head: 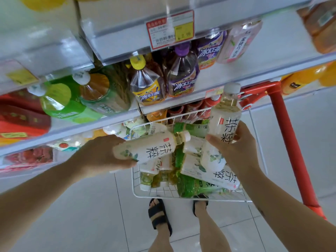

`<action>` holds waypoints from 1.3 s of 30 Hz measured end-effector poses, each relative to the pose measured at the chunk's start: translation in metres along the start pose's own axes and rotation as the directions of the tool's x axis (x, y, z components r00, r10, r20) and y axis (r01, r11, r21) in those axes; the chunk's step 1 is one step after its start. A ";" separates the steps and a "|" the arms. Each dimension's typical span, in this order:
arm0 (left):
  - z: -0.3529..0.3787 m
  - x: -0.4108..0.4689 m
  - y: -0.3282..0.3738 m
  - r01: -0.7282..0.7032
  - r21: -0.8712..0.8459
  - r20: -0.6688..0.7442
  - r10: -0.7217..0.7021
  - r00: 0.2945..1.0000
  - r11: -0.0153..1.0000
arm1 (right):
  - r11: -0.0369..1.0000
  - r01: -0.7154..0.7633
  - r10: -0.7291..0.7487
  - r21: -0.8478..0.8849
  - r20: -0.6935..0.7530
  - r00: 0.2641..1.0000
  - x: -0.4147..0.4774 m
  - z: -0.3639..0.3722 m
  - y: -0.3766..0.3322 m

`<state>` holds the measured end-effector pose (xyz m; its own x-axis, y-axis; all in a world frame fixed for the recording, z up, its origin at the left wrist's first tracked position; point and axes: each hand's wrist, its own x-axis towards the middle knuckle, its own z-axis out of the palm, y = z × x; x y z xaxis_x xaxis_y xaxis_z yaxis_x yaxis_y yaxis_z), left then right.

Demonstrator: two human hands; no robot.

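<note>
The left hand point(101, 153) grasps a pale tea bottle point(151, 149), lying sideways just above the wire basket point(135, 180) at its left rim; the right hand point(234, 148) grips a second tea bottle point(225, 117), upright above the basket's right side, over the piled bottles point(209, 171) inside
</note>
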<state>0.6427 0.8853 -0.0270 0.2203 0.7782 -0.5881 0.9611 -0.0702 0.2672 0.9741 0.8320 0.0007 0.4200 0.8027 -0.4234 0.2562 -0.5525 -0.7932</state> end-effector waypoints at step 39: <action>-0.512 -0.367 0.286 -0.796 0.247 -0.958 0.260 -0.117 0.553 | -0.113 0.947 -0.878 0.299 -0.476 0.045 -0.267 -0.230 -0.571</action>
<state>0.7519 0.8989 0.6562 0.0649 0.4891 0.8698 0.3975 -0.8122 0.4270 0.9156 0.8818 0.6670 0.2089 0.4145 0.8857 0.1083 0.8904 -0.4422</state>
